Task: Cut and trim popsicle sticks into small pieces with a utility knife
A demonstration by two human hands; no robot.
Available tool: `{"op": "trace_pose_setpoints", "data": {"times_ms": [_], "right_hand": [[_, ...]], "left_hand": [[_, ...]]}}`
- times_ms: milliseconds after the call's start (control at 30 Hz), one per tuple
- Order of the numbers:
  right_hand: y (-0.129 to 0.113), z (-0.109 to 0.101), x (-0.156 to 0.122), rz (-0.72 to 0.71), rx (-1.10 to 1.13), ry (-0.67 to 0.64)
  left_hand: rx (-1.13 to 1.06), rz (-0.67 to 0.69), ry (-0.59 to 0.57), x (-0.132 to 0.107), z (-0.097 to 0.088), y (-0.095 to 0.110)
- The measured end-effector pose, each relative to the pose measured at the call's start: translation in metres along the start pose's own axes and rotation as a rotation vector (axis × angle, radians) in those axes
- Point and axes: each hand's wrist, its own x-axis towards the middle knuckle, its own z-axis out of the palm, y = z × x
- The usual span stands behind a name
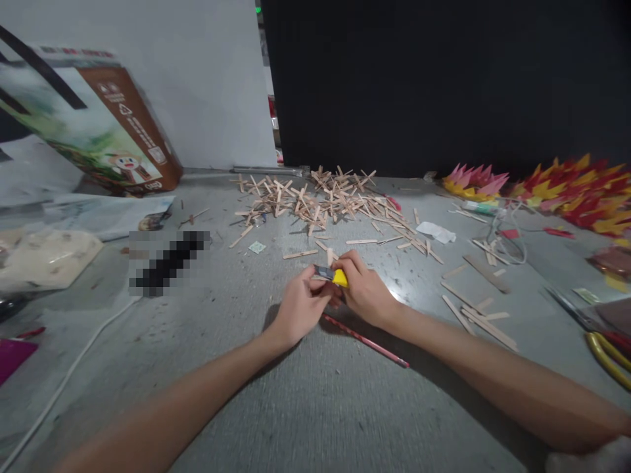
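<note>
My right hand (pixel 365 289) is closed around a small yellow and dark grey tool (pixel 340 277) that looks like a utility knife. Closed close beside it, my left hand (pixel 302 303) has its fingertips at the tool's grey end; what lies between those fingers is largely hidden. A pale wooden craft stick (pixel 330 255) shows its end just beyond the tool; whether a hand holds it I cannot tell. On the table below the hands lies a red patterned pencil (pixel 367 340), pointing toward my fingers.
A heap of crossed craft sticks (pixel 310 200) lies at the back. Loose sticks (pixel 486 322), scissors (pixel 586 325) and folded-paper pieces (pixel 572 190) are at right. At left are a printed box (pixel 123 125), a plastic bag (pixel 49 259) and a white cable (pixel 73 368).
</note>
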Motion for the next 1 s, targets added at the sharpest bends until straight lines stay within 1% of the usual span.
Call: {"op": "trace_pose_setpoints", "data": {"times_ms": [100, 167, 233, 300, 333, 400, 467, 533, 600, 733, 800, 900, 1000], "right_hand": [[0.002, 0.0, -0.001, 0.002, 0.055, 0.045], [0.008, 0.001, -0.001, 0.018, 0.099, 0.098], [0.016, 0.003, 0.002, 0.049, 0.141, 0.168], [0.025, 0.005, 0.005, 0.083, 0.179, 0.237], [0.03, 0.006, 0.007, 0.1, 0.197, 0.266], [0.036, 0.007, 0.01, 0.134, 0.226, 0.311], [0.04, 0.008, 0.012, 0.162, 0.244, 0.336], [0.041, 0.008, 0.013, 0.177, 0.25, 0.34], [0.04, 0.007, 0.013, 0.181, 0.251, 0.334], [0.037, 0.005, 0.013, 0.165, 0.271, 0.318], [0.036, 0.005, 0.014, 0.159, 0.283, 0.308], [0.035, 0.004, 0.014, 0.183, 0.298, 0.287], [0.035, 0.004, 0.014, 0.225, 0.319, 0.269]], "left_hand": [[-0.058, -0.108, 0.14, 0.011, -0.012, -0.002], [-0.008, -0.072, 0.219, 0.023, -0.028, -0.005], [0.145, 0.006, 0.328, 0.035, -0.049, -0.011], [0.357, 0.091, 0.434, 0.046, -0.072, -0.019], [0.473, 0.107, 0.471, 0.05, -0.083, -0.022], [0.65, 0.135, 0.494, 0.057, -0.1, -0.029], [0.804, 0.186, 0.475, 0.06, -0.108, -0.035], [0.907, 0.232, 0.472, 0.061, -0.107, -0.038], [0.958, 0.269, 0.438, 0.06, -0.1, -0.041], [0.964, 0.3, 0.274, 0.059, -0.084, -0.041], [0.952, 0.268, 0.233, 0.059, -0.08, -0.039], [0.93, 0.178, 0.196, 0.06, -0.081, -0.033], [0.867, 0.107, 0.192, 0.059, -0.082, -0.027]]}}
